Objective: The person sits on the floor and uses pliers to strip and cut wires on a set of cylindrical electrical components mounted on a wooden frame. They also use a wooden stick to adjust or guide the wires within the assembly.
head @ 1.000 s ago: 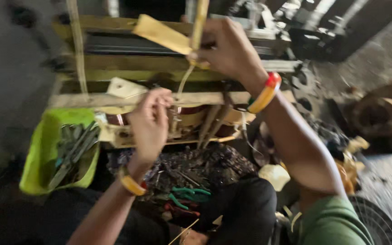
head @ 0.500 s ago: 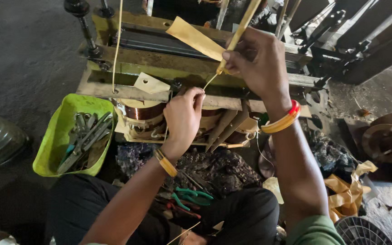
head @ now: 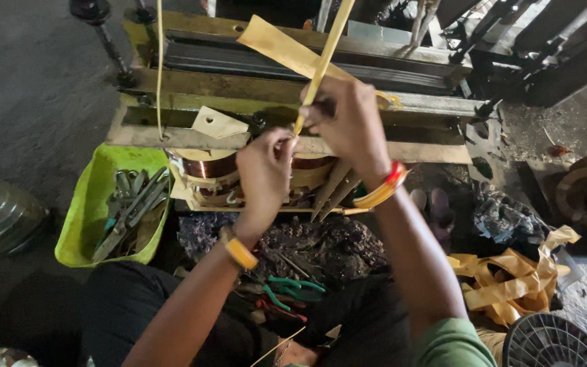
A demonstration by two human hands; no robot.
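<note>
At centre frame my right hand [head: 351,126] is closed on a yellow strip [head: 324,58], fingers pinching it where it comes down to the frame [head: 293,146]. From the fist, strip runs up and slightly right, out of the top of view. My left hand [head: 266,170] sits just left and lower, fingers curled shut at the strip's bottom end, touching or nearly touching the right hand; cannot tell exactly what the left fingers grip, looks like the strip's tip. Orange band on left wrist, red and yellow bangles on right wrist.

Under both hands, a copper coil [head: 219,166] sits within the frame, pale paper wrapped round its lower part. Wooden wedges [head: 334,190] stick out below it, tilted. A flat tan paper piece [head: 283,47] lies angled across the top bar behind the strip. Small cut card [head: 219,124] rests on the frame's left part. Thin cord [head: 159,68] hangs straight down at left.

Left of the coil, a green tray [head: 90,211] on the floor holds metal tools [head: 130,207]. Near my lap, green-handled pliers [head: 293,289] lie on a dark cloth [head: 321,245]. At right, crumpled yellow tape [head: 511,278] piled on floor, well apart from hands. Grey fan grille [head: 552,343] at bottom right corner.
</note>
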